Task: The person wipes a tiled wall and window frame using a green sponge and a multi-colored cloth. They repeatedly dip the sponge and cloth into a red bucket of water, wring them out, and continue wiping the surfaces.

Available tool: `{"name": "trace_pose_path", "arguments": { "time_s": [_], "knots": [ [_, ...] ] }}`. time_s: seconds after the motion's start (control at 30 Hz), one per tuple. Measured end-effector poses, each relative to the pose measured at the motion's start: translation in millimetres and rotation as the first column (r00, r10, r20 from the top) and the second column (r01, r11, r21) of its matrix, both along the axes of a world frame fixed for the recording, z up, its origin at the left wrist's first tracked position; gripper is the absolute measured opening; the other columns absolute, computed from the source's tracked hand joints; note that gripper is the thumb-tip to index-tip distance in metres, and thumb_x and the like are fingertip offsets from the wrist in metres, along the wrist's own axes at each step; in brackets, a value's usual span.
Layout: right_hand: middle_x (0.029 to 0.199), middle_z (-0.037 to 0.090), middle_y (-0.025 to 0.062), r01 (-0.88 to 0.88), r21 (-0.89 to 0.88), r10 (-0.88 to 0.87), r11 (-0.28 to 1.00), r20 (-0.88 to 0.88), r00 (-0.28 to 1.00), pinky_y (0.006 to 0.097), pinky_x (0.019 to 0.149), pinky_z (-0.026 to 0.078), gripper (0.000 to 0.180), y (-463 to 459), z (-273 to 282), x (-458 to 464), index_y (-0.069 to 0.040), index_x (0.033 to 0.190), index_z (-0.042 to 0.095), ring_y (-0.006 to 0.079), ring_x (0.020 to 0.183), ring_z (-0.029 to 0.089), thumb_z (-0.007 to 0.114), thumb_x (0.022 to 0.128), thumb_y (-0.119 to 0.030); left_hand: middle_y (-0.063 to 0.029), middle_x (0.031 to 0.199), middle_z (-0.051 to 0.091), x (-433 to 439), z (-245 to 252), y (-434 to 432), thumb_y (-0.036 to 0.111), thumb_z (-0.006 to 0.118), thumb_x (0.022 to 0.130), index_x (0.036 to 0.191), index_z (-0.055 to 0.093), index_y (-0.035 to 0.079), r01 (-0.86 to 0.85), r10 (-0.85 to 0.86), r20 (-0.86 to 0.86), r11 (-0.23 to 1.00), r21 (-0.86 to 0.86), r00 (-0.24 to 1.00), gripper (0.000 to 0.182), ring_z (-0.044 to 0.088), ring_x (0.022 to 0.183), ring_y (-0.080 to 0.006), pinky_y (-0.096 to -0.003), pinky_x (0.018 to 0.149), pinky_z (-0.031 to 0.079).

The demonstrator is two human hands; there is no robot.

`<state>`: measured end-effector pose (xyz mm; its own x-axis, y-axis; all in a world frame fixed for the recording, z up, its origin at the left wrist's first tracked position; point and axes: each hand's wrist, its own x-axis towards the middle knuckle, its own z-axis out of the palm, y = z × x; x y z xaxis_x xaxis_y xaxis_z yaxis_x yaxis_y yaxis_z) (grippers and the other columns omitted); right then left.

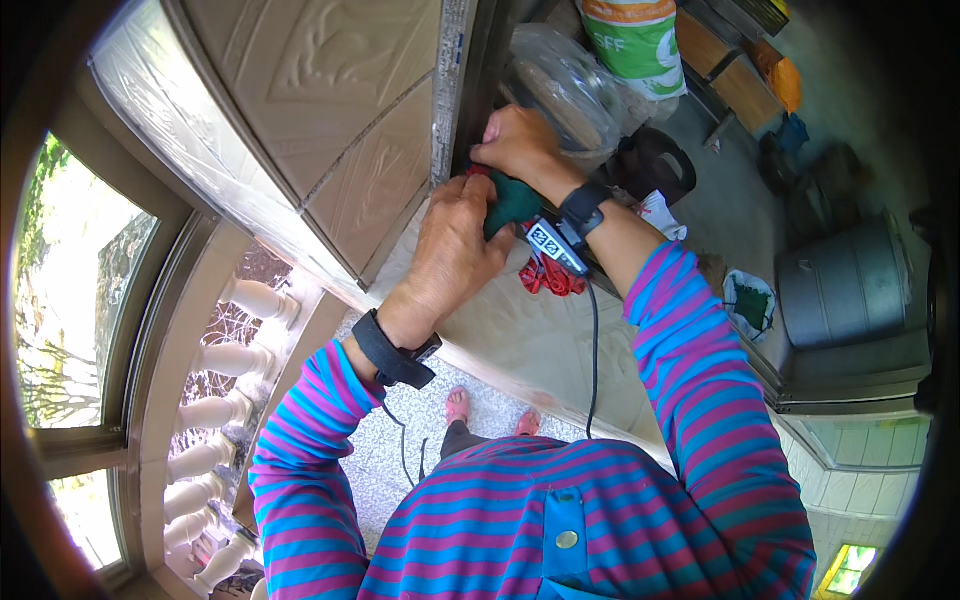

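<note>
My left hand grips a dark green cloth on the tiled sill, with its thumb and fingers about the bunched fabric. Just beyond it, my right hand is curled against the dark metal window frame. A scrap of red and blue fabric shows below its thumb; whether the fingers hold it is hidden. A red patterned cloth lies crumpled on the sill beneath my right wrist. Each wrist wears a black strap, and the right one carries a small device with a cable.
Past the frame stand a plastic-wrapped round object, a green and white sack, a dark handled container and a large metal drum. A tiled wall rises at left, near a balustrade. Cables hang by my body.
</note>
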<state>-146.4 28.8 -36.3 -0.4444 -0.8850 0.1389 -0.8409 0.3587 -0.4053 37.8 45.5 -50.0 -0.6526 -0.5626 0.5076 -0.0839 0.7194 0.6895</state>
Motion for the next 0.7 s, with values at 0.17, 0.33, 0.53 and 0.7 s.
{"name": "trace_pose_path", "arguments": {
  "time_s": [0.17, 0.33, 0.53, 0.7],
  "knots": [
    [0.072, 0.067, 0.016, -0.056, -0.099, 0.059, 0.993, 0.034, 0.998, 0.0376, 0.064, 0.052, 0.027, 7.2, -6.7, 1.4, -0.003, 0.073, 0.069, 0.0304, 0.069, 0.067, 0.08, 0.066, -0.027, -0.0224, 0.09, 0.057, 2.4, -1.2, 3.3, 0.005, 0.072, 0.07, 0.096, 0.053, -0.001, 0.011, -0.011, -0.011, 1.0, -0.008, 1.0, 0.033, 0.057, 0.086, -0.0402, -0.0441, 0.076, 0.048],
    [0.076, 0.067, 0.0162, -0.063, 0.074, 0.067, 0.995, -0.046, 0.997, 0.0409, 0.068, 0.052, 0.023, 19.5, 1.8, -0.6, -0.006, 0.075, 0.069, 0.0326, 0.075, 0.066, 0.077, 0.069, -0.026, -0.0224, 0.094, 0.056, 6.3, -8.5, 8.9, 0.004, 0.07, 0.07, 0.097, 0.052, -0.001, 0.093, -0.093, -0.085, 0.996, -0.003, 0.992, 0.034, 0.057, 0.087, -0.0406, -0.0426, 0.076, 0.048],
    [0.083, 0.07, 0.0136, -0.069, 0.07, 0.08, 0.995, -0.167, 0.983, 0.043, 0.076, 0.053, 0.02, 9.1, 8.7, 13.4, -0.011, 0.078, 0.07, 0.034, 0.086, 0.067, 0.078, 0.07, -0.028, -0.0225, 0.097, 0.056, 6.2, -12.7, 0.8, 0.006, 0.073, 0.07, 0.098, 0.053, -0.001, 0.021, -0.017, -0.102, 0.999, 0.046, 0.995, 0.035, 0.057, 0.087, -0.0405, -0.0429, 0.076, 0.048],
    [0.083, 0.069, 0.0143, -0.034, 0.052, 0.04, 0.998, -0.106, 0.994, 0.0429, 0.076, 0.053, 0.019, 7.7, 2.1, 10.5, -0.01, 0.078, 0.07, 0.0343, 0.085, 0.066, 0.078, 0.07, -0.026, -0.0218, 0.095, 0.055, 2.9, -10.1, -1.9, 0.006, 0.073, 0.071, 0.098, 0.053, -0.001, 0.043, -0.043, -0.052, 0.999, 0.003, 0.998, 0.034, 0.056, 0.087, -0.0405, -0.0438, 0.076, 0.047]
  ]
}}
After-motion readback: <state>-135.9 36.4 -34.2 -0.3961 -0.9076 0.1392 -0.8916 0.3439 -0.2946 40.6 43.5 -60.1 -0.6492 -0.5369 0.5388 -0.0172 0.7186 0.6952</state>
